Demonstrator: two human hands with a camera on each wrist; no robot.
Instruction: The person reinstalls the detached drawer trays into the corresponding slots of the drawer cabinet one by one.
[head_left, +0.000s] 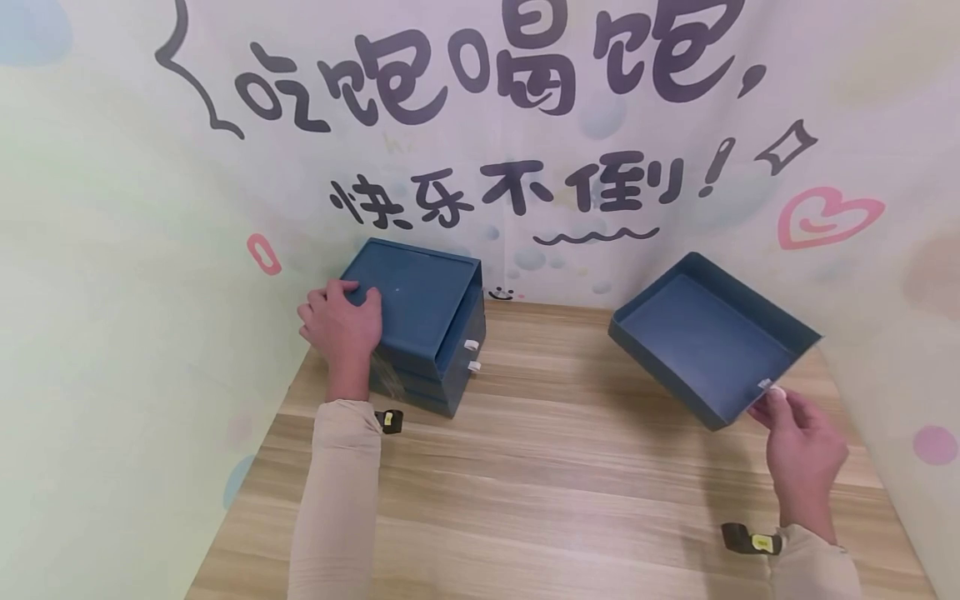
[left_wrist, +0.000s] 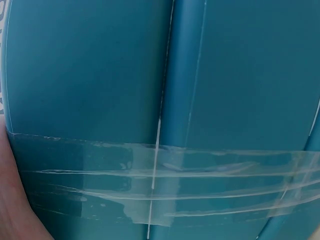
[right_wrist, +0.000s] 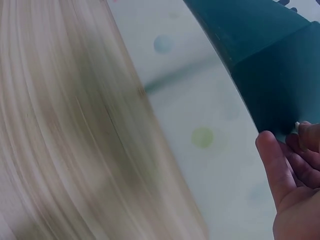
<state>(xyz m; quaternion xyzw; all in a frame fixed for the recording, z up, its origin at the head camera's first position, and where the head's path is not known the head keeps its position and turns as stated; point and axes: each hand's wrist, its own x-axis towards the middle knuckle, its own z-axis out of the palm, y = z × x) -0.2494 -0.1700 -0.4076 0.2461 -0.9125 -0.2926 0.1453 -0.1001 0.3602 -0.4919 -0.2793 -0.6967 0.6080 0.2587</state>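
Observation:
A small blue drawer cabinet (head_left: 408,292) stands on the wooden table at the left, its front facing right. My left hand (head_left: 345,325) holds its near left corner, with the thumb on the top panel and the fingers bent over the edge. Clear tape (left_wrist: 200,185) runs across the cabinet's side in the left wrist view. My right hand (head_left: 806,446) pinches the small white tab on the front of a loose blue drawer (head_left: 697,333). That drawer is tilted, held above the table, and nothing lies in it.
Beneath the cabinet's top panel is a vacant slot (head_left: 459,321); white tabs (head_left: 472,345) mark the drawers below. A printed cloth wall (head_left: 510,150) closes off the back and both sides of the wooden table (head_left: 540,467).

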